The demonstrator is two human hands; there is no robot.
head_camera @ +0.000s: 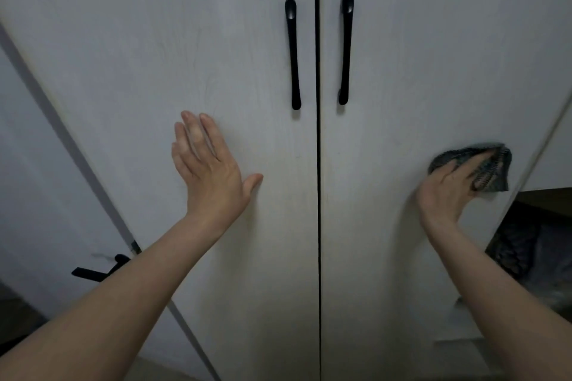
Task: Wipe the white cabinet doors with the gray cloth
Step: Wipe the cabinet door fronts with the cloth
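Two white cabinet doors fill the view, the left door (pixel 154 40) and the right door (pixel 448 56), split by a dark vertical gap. Each carries a long black handle (pixel 293 52) (pixel 346 46) beside the gap. My left hand (pixel 210 167) lies flat on the left door below its handle, fingers straight. My right hand (pixel 445 192) presses a bunched gray cloth (pixel 486 164) against the right door near its right edge, fingers spread over the cloth. The hand is motion-blurred.
A second white door with a black lever handle (pixel 99 269) stands at the left. To the right of the cabinet is a dark open space with dark fabric (pixel 526 250).
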